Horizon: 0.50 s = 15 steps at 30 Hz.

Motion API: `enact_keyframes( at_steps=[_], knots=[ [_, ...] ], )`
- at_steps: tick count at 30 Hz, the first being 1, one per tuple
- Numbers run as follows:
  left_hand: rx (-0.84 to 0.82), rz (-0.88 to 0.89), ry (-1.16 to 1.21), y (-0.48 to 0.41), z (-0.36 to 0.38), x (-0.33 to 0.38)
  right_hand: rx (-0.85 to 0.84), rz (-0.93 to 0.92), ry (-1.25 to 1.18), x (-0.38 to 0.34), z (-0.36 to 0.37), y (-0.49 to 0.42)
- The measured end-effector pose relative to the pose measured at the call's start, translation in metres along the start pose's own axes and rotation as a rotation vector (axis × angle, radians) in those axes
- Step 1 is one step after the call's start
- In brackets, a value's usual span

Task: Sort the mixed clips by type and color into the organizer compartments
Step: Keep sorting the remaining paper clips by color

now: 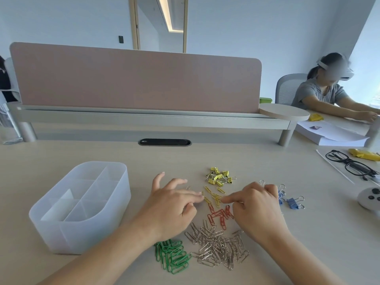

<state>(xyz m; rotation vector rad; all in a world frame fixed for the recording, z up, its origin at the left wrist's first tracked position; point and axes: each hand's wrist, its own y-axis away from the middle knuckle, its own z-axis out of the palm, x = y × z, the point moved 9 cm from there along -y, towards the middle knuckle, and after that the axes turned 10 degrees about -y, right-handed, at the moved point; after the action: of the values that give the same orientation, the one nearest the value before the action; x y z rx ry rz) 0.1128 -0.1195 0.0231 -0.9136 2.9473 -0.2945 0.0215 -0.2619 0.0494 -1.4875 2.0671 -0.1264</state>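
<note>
Grouping step: left hand [171, 205] fingers [190, 194] splayed, right hand [256, 206] index straight. Both nudged the yellow paper clips [213, 197], gripping nothing. Next likely called for pinching piles into the organizer [61, 239].

On the pale table [82, 153], a translucent organizer [61, 239] with divided compartments stands at the left. The clips lie in separate heaps to its right: green paper clips [172, 256] nearest, silver paper clips [218, 245] beside them, red paper clips [220, 215] farther back, then yellow paper clips [213, 195] and yellow binder clips [220, 177]. Blue binder clips [293, 202] lie at the right.

The left hand [170, 204] has its fingers spread and its fingertips by the yellow paper clips. The right hand [257, 206] points its forefinger at the same heap. Its other fingers are curled under, and whether they hold anything cannot be seen.
</note>
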Motion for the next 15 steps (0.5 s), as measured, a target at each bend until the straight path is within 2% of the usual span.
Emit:
enact_keyframes(
  at_steps=[7, 12, 15],
  knots=[
    [-0.090, 0.046, 0.059, -0.008, 0.014, 0.014, -0.130, 0.014, 0.033, 0.002, 0.019, 0.000],
    [0.038, 0.074, 0.031, -0.003, 0.002, 0.014, 0.038, 0.069, 0.021, 0.006, -0.011, 0.001],
    [0.022, 0.087, 0.018, 0.002, 0.003, 0.015, 0.006, 0.107, 0.045, 0.010, -0.011, 0.002]
  ],
)
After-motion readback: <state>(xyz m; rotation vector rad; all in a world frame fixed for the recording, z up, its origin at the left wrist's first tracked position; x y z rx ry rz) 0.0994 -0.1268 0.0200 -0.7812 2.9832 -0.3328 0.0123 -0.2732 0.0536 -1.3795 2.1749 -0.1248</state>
